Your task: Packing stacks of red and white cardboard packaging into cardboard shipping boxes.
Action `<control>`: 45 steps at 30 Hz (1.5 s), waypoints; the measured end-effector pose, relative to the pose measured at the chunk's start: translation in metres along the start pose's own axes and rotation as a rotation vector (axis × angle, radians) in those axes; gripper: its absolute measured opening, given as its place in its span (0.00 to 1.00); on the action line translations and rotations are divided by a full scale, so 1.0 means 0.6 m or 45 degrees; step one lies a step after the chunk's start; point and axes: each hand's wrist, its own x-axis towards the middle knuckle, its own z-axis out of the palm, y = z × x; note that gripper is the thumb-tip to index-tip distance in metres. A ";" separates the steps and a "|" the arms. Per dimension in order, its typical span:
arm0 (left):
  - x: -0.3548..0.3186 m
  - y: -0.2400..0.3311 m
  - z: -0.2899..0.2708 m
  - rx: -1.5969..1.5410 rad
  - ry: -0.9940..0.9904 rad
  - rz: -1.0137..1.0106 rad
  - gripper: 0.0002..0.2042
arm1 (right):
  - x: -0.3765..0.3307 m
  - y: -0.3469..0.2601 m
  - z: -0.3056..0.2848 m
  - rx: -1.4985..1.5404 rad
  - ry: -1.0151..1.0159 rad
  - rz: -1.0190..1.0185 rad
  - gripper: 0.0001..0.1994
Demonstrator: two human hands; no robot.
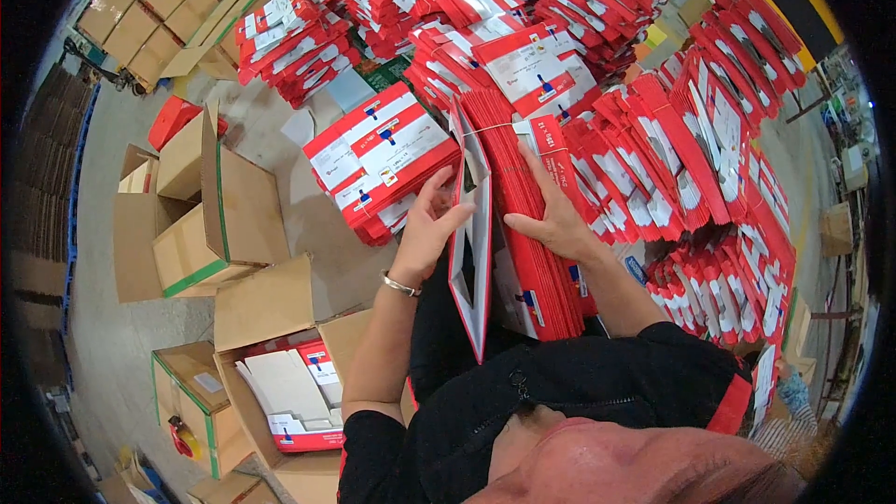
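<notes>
Upright in front of my body stands a thick bundle of flattened red cartons [537, 261], with a thin string across its upper part. At its left side one red-edged carton [473, 252] leans apart, showing a pale inside and a dark gap. My left hand [431, 229], with a bracelet at the wrist, holds this carton by its left edge, thumb over it. My right hand [555, 215] spans the bundle, thumb on its edges and fingers along its right side. Left of the bundle lies a stack of red and white flattened cartons [378, 154].
Heaps of flattened red cartons [607, 0] fill the far side and the right. An open box [317, 355] at lower left holds red and white cartons. Another open brown box [247, 205] stands beyond it. Stacked brown boxes [140, 19] are at far left; a tape dispenser [182, 439] lies lower left.
</notes>
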 end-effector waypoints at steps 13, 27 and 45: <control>-0.035 0.050 0.026 1.185 0.333 0.545 0.15 | 0.001 0.009 0.043 -0.126 0.025 -0.107 0.46; -0.017 0.034 0.026 0.801 0.091 0.416 0.13 | -0.003 0.005 0.032 -0.122 0.075 -0.048 0.44; -0.033 0.060 0.054 1.207 0.325 0.360 0.14 | 0.000 0.025 0.022 -0.047 0.031 -0.074 0.45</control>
